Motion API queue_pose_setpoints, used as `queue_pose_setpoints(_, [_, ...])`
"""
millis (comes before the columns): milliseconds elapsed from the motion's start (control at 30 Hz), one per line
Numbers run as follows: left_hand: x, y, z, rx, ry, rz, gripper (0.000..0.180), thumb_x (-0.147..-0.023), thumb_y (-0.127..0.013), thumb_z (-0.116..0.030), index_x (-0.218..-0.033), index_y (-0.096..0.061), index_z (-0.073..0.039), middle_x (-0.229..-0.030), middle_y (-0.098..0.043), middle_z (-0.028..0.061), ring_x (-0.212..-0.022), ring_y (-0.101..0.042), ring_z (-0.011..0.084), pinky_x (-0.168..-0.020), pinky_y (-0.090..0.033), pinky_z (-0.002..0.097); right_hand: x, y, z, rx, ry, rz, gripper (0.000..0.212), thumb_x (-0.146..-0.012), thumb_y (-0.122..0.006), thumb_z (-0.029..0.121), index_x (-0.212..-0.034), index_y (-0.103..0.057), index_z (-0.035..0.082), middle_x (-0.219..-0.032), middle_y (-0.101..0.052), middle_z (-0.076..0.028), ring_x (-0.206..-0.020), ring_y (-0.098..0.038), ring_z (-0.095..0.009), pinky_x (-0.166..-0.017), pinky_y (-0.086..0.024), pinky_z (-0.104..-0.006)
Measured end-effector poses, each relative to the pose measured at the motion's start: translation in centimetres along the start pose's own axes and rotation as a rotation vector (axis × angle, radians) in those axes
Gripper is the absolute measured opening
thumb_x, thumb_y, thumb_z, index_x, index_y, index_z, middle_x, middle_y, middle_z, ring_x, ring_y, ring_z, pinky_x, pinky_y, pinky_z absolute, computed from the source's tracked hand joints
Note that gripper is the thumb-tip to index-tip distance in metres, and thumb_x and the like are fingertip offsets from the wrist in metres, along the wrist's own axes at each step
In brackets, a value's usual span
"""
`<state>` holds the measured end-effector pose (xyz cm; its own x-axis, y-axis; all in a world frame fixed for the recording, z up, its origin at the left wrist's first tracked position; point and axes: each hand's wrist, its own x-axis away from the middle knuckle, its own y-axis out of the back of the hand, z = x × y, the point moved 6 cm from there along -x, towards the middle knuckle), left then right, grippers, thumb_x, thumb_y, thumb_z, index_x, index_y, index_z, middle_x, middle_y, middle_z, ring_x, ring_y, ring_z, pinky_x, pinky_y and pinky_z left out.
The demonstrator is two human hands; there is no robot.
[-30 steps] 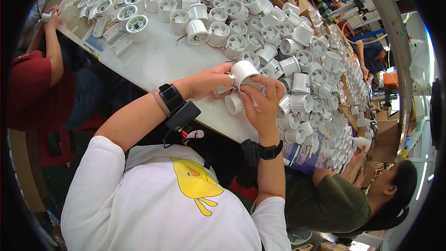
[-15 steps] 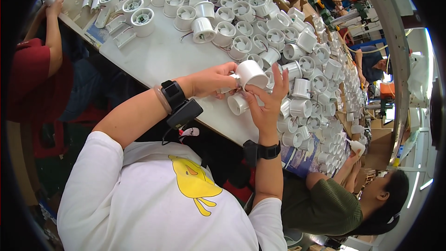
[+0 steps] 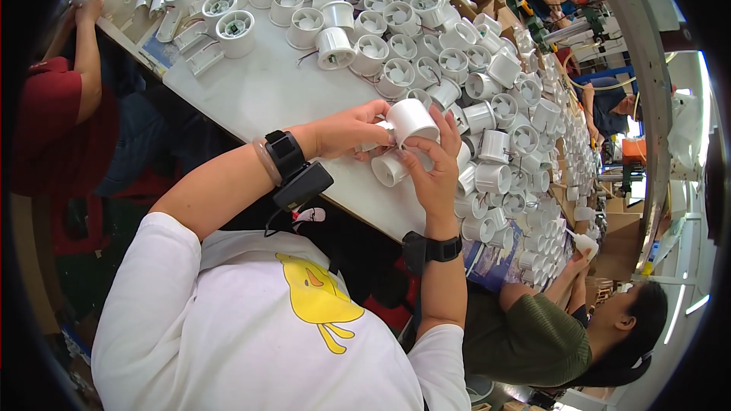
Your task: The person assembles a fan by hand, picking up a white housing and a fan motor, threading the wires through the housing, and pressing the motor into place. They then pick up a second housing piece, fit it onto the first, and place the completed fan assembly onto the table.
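Observation:
A smooth white plastic fan housing [image 3: 412, 120], shaped like a short cup, is held up over the near edge of the table between my two hands. My left hand [image 3: 354, 131] grips it from the left, around a narrower white part whose shape my fingers partly hide. On the other side, my right hand [image 3: 437, 161] has its thumb and fingers bent against the housing's right and lower edge. Just below lies another white cylinder [image 3: 388, 170] on its side, open end showing, partly behind my hands.
Many white fan housings [image 3: 398, 72] crowd the white table [image 3: 251, 99], some with thin wires. Open housings with green circuit boards [image 3: 236, 27] stand at the far left. A co-worker in red [image 3: 57, 114] sits left; one in dark green [image 3: 533, 339] works close on my right.
My right hand's fingers, spread and raised before, have come in closer against the fan housing. My left hand and the housing stay nearly in place.

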<state>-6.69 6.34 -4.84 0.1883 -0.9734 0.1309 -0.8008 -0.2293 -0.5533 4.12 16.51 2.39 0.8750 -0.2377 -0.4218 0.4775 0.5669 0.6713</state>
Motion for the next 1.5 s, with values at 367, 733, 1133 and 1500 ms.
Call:
queue_pose_setpoints(367, [0.3, -0.2, -0.7, -0.002, -0.011, -0.041, 0.042, -0.086, -0.059, -0.016, -0.123, -0.041, -0.007, -0.095, -0.057, 0.0063, -0.077, -0.053, 0.0106, -0.054, -0.040, 0.0249, 0.0, 0.0, 2.4, 0.238, 0.221, -0.118, 0.016, -0.078, -0.072, 0.008, -0.093, -0.073, 0.014, -0.140, -0.048, -0.009, -0.134, -0.034, -0.033, -0.108, -0.030, -0.0439])
queue_pose_setpoints(733, [1.5, -1.4, -4.2, 0.078, -0.158, 0.034, 0.038, -0.090, -0.058, -0.014, -0.124, -0.042, -0.007, -0.098, -0.059, 0.0055, -0.080, -0.055, 0.0099, -0.053, -0.041, 0.0249, 1.0, -0.5, 0.3, -0.983, -0.510, 0.113, 0.061, -0.091, -0.060, 0.013, -0.142, -0.028, 0.001, -0.133, -0.049, -0.015, -0.119, -0.050, -0.021, -0.101, -0.039, -0.0367])
queue_pose_setpoints(1133, [3.0, -1.8, -4.8, -0.138, -0.133, -0.179, 0.038, -0.087, -0.060, -0.015, -0.121, -0.043, -0.006, -0.096, -0.058, 0.0038, -0.079, -0.054, 0.0096, -0.054, -0.043, 0.0254, 0.0, 2.5, 4.6, 0.177, -0.163, -0.008, 0.051, -0.081, -0.068, 0.014, -0.129, -0.051, 0.005, -0.114, -0.056, -0.011, -0.105, -0.054, -0.023, -0.086, -0.045, -0.0365])
queue_pose_setpoints(1500, [3.6, -2.8, -3.1, 0.052, 0.163, -0.041, 0.027, -0.084, -0.058, -0.023, -0.106, -0.055, -0.006, -0.089, -0.060, 0.0027, -0.073, -0.054, 0.0117, -0.056, -0.044, 0.0282, -2.6, 4.2, 8.8, 0.222, 0.327, 0.103, 0.057, -0.067, -0.071, 0.001, -0.122, -0.057, 0.004, -0.117, -0.053, -0.015, -0.105, -0.054, -0.030, -0.088, -0.046, -0.0385])
